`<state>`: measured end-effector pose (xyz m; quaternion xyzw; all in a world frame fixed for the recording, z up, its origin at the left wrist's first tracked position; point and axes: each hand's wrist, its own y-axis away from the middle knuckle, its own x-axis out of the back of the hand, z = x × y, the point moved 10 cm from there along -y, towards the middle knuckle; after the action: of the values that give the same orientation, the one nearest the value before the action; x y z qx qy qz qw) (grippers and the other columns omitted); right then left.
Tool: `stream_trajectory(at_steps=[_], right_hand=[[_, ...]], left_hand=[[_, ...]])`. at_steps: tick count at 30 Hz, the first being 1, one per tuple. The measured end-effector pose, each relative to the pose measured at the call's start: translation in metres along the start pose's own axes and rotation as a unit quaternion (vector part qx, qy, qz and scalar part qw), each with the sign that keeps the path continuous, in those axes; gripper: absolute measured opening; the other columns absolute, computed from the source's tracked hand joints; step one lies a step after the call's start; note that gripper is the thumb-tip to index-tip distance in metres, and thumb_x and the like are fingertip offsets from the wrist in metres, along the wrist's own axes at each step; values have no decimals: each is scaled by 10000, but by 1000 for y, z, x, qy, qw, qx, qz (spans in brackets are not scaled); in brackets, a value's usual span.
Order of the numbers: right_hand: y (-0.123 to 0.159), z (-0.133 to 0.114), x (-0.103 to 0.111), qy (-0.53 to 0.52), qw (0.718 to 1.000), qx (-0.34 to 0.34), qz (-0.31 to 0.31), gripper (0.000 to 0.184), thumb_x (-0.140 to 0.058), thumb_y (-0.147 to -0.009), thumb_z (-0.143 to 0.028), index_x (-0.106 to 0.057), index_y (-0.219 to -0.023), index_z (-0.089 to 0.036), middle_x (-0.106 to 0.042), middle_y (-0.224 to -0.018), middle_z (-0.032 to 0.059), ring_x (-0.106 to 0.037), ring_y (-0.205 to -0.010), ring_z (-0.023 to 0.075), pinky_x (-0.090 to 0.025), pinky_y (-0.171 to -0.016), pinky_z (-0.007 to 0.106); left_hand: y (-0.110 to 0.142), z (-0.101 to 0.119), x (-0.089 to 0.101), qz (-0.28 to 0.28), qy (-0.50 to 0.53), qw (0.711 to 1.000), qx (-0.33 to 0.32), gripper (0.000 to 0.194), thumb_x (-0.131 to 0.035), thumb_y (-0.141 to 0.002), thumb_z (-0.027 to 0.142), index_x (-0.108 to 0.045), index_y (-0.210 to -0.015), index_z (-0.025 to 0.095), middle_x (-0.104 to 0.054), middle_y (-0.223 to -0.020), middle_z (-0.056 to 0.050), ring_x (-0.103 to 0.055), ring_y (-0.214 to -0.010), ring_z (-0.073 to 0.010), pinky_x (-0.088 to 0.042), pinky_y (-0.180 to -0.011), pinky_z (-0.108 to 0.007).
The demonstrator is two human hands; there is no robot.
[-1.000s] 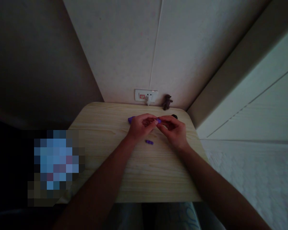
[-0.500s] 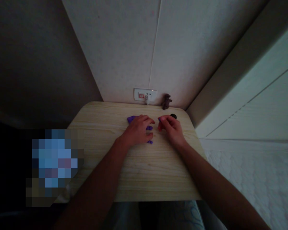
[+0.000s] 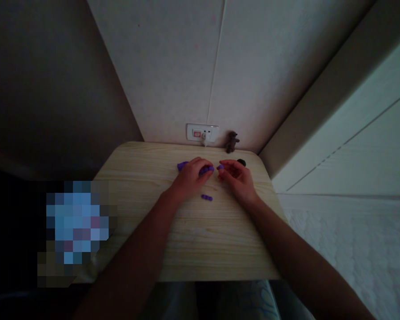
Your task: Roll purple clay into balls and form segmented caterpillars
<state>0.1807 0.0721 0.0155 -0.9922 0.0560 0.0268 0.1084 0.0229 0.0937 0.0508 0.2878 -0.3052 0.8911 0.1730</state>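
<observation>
My left hand (image 3: 193, 175) pinches a short purple strip of joined beads or balls (image 3: 206, 170) between thumb and fingers. A small purple piece (image 3: 220, 167) sits at the fingertips of my right hand (image 3: 236, 175), just right of the strip's end, a narrow gap between them. Something red (image 3: 221, 177) shows under the right fingers, mostly hidden. Nearer me, a second purple beaded strip (image 3: 207, 198) lies on the wooden table. Behind my left hand, a purple lump (image 3: 182, 166) is partly covered. What the pieces are made of, I cannot tell.
A brown figurine (image 3: 232, 142) stands at the back of the table (image 3: 220, 244), against the wall. Beside my right hand is a round black thing (image 3: 241, 162). A wall socket (image 3: 202, 133) holds a plug. At left is a blurred-out patch (image 3: 76, 222).
My left hand, its fingers apart before, has closed on the farther purple strip and raised or shifted it slightly back. The nearer strip is now uncovered. My right fingers have shifted around the small piece.
</observation>
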Motion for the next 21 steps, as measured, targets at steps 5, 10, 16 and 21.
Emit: stream_trajectory(at_steps=[5,10,16,21], right_hand=[[1,1,-5,7,1000,-3,-29,394,-931,-704,-474,-753,-970,-245,-782,-876,20,-721,-766,162,-624,-763,329],[1,0,-5,9,999,-6,-30,389,-922,-717,-496,-763,-964,-240,-796,-868,24,-732,-742,168,-637,-763,350],[0,-3,-3,20,1000,-2,-17,367,-908,-738,-506,-796,-966,-242,-787,-806,16,-704,-676,154,-616,-689,322],[0,-3,-1,10,1000,-15,-6,368,-924,-712,-501,-808,-949,-245,-788,-781,17,-701,-667,164,-618,-680,332]], left_hand=[[-2,-1,4,31,33,999,7,160,-660,-923,222,-711,-1070,186,-740,-1068,-61,-701,-1015,-186,-558,-945,-321],[-2,2,4,29,37,999,-1,171,-673,-897,196,-721,-1061,186,-755,-1076,-69,-709,-1022,-191,-564,-951,-331],[-2,0,5,40,75,996,21,211,-690,-874,197,-722,-1082,187,-783,-1061,-58,-727,-976,-176,-574,-920,-312],[-2,1,5,37,104,993,39,151,-698,-859,207,-722,-1007,189,-788,-978,-35,-729,-896,-156,-577,-848,-275]])
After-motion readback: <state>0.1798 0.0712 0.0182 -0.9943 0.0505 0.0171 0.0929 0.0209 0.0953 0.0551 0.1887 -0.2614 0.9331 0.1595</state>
